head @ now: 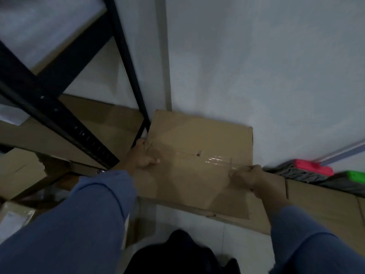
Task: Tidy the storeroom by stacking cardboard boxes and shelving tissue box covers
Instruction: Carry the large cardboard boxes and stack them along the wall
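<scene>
- The left grip (145,157) holds the left edge of a cardboard box (197,135): the thumb lies on the top face and the fingers curl down over the side.
- The right grip (246,176) clasps the box's right edge, its fingers folded round the rim.
- The box sits in the corner of the room, with its far edge against the white wall (256,56) and its left corner just beside a post of the black shelf rack (126,56).
- Clear tape runs across the box's top seam.
- A second, wider box (325,204) lies below it and reaches out to the right; whether the top box rests on it or is held just above it cannot be told.
- More brown boxes (88,119) sit on the rack's low shelf.
- A pink broom head (314,168) and a green one (355,176) lie near the wall, on the right.
- Blue sleeves (79,214) cover both arms.
</scene>
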